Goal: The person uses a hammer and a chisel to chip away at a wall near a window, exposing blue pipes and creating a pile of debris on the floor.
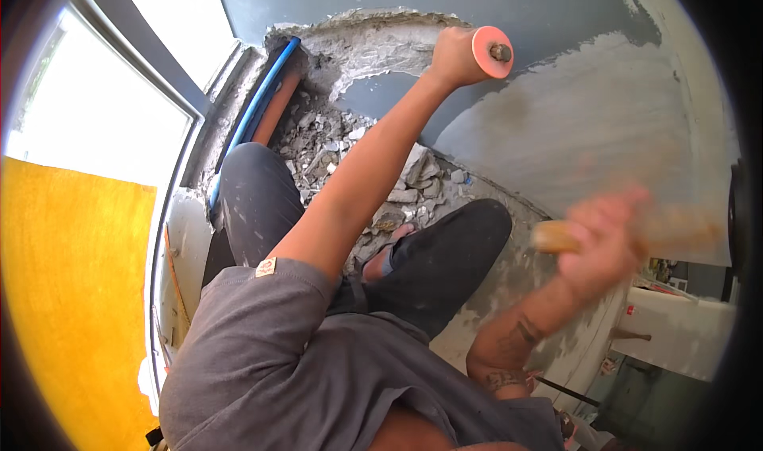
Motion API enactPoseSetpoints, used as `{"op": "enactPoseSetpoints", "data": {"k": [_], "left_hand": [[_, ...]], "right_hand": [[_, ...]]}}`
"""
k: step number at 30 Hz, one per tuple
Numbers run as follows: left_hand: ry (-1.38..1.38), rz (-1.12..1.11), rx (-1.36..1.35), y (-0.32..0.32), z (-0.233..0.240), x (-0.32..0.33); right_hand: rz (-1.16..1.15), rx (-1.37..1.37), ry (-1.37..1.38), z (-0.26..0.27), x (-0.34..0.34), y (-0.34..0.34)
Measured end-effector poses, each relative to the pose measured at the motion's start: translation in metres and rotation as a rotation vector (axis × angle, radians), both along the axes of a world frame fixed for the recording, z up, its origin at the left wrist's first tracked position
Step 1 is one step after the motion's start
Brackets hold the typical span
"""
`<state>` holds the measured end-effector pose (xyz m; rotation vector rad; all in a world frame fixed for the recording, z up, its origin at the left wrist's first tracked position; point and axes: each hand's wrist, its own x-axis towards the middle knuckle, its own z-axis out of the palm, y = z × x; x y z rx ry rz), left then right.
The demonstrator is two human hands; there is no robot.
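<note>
My left hand (454, 57) grips a chisel (499, 52) with a round pink hand guard; its metal striking end faces me and its tip is hidden behind the hand. The hand is at the edge of a chased-out channel (381, 45) in the grey wall. My right hand (602, 236), blurred by motion, is closed around a wooden handle (554, 237) at the right, well apart from the chisel. The handle's far part is a blur, so the tool's head cannot be made out.
Broken masonry rubble (417, 177) lies on the floor around my foot. A blue pipe (262, 93) and an orange pipe (277, 108) run beside the window frame (194, 123) at the left. A pale cabinet or shelf (679, 332) stands at the lower right.
</note>
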<state>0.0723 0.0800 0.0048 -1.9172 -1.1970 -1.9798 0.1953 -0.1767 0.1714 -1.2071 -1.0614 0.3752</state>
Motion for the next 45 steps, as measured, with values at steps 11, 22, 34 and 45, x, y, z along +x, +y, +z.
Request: {"op": "enactPoseSetpoints", "data": {"k": [11,22,34,45], "left_hand": [[0.096,0.033,-0.081,-0.005,-0.002,0.005],[-0.003,-0.025,0.000,-0.011,0.000,0.002],[0.042,-0.502,0.078,0.029,-0.010,-0.039],[0.232,0.116,-0.025,0.106,-0.119,-0.056]], "right_hand": [[0.034,-0.542,-0.225,-0.061,-0.007,0.010],[0.227,-0.624,-0.115,-0.105,-0.019,0.033],[-0.246,0.067,-0.216,-0.068,0.010,0.029],[-0.194,-0.773,-0.443,-0.216,0.100,-0.007]]}}
